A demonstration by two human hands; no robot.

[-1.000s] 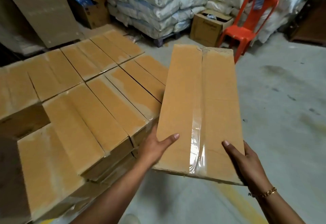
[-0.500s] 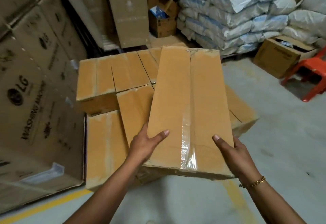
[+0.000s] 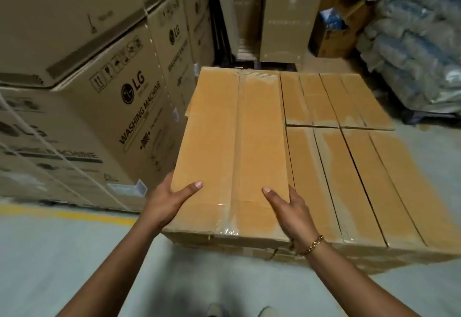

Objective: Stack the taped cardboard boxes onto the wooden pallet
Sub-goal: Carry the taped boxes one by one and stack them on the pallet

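Left hand (image 3: pixel 169 204) and right hand (image 3: pixel 289 211) each clamp a side of the box (image 3: pixel 232 142) at its near end. Thumbs lie flat on top; the fingers are hidden round the edges. The box is at the left end of the stack, long side tight against the near row of boxes (image 3: pixel 361 179), with its top a bit proud of theirs. Can't tell if it's seated. The far row (image 3: pixel 331 99) is packed behind. The pallet is hidden under the load. My read: this layer is nearly full and this box closes the left side. Left to do: seat, square up, let go. Washing machine cartons (image 3: pixel 99 92) stand at far left, sacks (image 3: pixel 419 54) at far right.
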